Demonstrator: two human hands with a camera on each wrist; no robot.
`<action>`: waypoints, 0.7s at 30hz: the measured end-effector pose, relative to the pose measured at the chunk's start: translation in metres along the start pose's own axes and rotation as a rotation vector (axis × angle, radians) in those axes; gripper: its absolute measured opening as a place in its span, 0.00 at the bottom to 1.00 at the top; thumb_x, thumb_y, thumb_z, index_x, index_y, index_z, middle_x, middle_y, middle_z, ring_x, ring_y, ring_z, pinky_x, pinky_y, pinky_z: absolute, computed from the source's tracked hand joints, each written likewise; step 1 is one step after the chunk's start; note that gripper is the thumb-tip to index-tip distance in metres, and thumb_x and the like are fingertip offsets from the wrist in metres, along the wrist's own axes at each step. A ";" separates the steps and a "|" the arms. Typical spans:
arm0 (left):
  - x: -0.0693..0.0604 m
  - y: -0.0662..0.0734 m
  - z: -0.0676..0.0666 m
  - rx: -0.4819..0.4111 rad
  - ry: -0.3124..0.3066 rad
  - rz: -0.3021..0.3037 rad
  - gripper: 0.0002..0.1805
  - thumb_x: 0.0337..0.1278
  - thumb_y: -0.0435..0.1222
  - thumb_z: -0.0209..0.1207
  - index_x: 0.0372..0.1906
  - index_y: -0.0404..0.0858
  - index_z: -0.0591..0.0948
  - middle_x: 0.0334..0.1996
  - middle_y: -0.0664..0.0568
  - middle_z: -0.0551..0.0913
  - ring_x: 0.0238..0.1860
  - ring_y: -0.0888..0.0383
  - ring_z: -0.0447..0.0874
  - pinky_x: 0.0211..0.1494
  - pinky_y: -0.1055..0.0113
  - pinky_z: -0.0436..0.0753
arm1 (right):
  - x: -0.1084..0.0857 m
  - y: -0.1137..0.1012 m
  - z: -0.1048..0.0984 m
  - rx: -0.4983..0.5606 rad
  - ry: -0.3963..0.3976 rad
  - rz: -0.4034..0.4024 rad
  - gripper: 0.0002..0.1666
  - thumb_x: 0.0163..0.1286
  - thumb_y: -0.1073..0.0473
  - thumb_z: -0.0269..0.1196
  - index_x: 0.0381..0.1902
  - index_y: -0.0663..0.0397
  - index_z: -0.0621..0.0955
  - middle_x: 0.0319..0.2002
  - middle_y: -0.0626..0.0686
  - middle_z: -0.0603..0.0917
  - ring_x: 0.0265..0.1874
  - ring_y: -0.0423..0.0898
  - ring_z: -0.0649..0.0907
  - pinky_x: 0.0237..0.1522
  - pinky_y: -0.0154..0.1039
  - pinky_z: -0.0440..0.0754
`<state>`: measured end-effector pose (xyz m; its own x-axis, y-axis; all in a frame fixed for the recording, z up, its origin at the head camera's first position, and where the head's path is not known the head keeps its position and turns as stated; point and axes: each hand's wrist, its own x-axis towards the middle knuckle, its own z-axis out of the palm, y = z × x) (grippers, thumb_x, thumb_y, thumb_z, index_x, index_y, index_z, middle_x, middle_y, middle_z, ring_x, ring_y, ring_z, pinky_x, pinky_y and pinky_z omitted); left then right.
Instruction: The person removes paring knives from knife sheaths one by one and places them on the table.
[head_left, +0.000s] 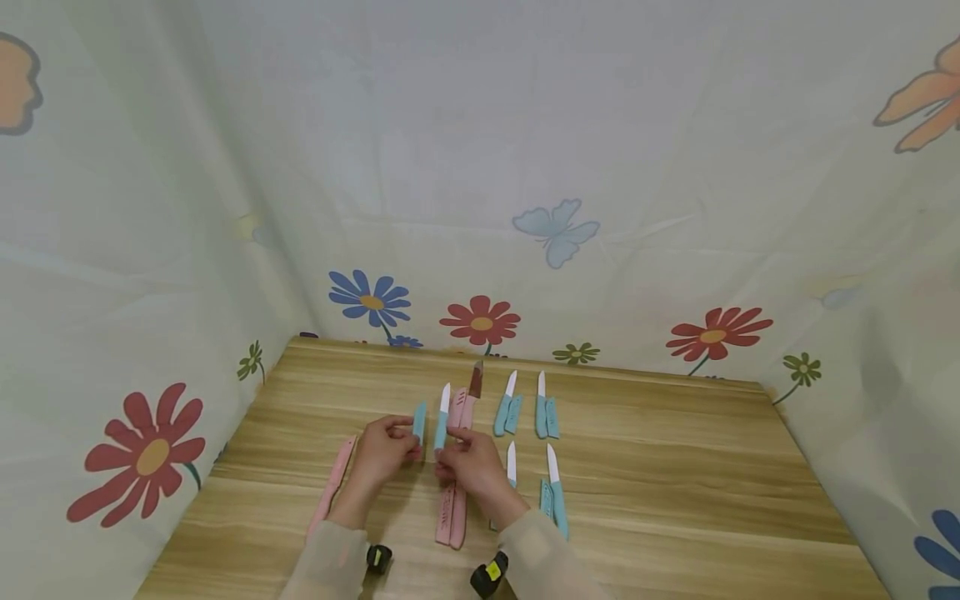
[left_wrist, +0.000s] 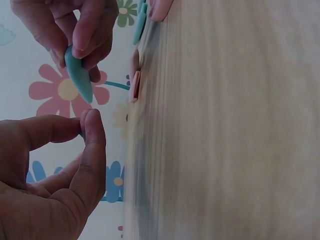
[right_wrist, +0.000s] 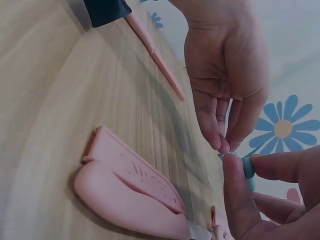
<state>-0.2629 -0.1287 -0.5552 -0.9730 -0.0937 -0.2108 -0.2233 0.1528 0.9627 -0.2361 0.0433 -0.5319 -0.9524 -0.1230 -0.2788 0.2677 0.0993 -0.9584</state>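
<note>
My left hand (head_left: 381, 454) pinches a light-blue blade sheath (head_left: 419, 421) above the table. To its right, my right hand (head_left: 478, 468) grips a small paring knife (head_left: 442, 421) by its light-blue handle, its white blade bare and pointing away. Sheath and knife are apart. In the left wrist view the knife's rounded turquoise handle (left_wrist: 79, 75) shows between the right fingers, while the sheath is mostly hidden by the left fingertips. Beneath the right hand lie a pink knife with a bare blade (head_left: 476, 381) and, nearer, a pink handle beside its sheath (head_left: 446, 515).
A long pink knife (head_left: 332, 483) lies left of the left forearm. Right of the hands are several light-blue knives with white blades (head_left: 542, 404), sheaths beside them; the right arm partly covers one. Patterned cloth walls (head_left: 600, 292) border the wooden table (head_left: 675, 475).
</note>
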 end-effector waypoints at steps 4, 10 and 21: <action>0.005 -0.001 0.000 -0.026 -0.013 -0.003 0.21 0.58 0.20 0.61 0.58 0.24 0.80 0.38 0.36 0.87 0.30 0.50 0.91 0.38 0.58 0.92 | 0.008 0.000 0.006 -0.012 0.020 -0.004 0.31 0.69 0.70 0.64 0.69 0.70 0.74 0.39 0.61 0.86 0.34 0.52 0.92 0.40 0.42 0.92; 0.011 -0.001 0.001 0.000 -0.022 0.005 0.21 0.58 0.20 0.60 0.57 0.21 0.79 0.36 0.36 0.87 0.28 0.54 0.89 0.37 0.59 0.92 | 0.017 0.000 0.014 -0.048 0.064 -0.015 0.29 0.68 0.72 0.64 0.67 0.72 0.75 0.35 0.61 0.86 0.33 0.54 0.92 0.38 0.43 0.92; 0.018 0.001 0.003 0.159 0.062 0.044 0.20 0.54 0.23 0.61 0.54 0.23 0.82 0.36 0.36 0.90 0.27 0.54 0.90 0.31 0.65 0.90 | 0.033 0.003 0.025 -0.238 0.129 -0.081 0.26 0.66 0.70 0.65 0.62 0.70 0.80 0.26 0.57 0.87 0.20 0.42 0.84 0.21 0.30 0.78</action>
<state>-0.2812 -0.1273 -0.5590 -0.9778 -0.1435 -0.1530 -0.1914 0.3118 0.9307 -0.2627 0.0148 -0.5459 -0.9840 -0.0152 -0.1774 0.1629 0.3252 -0.9315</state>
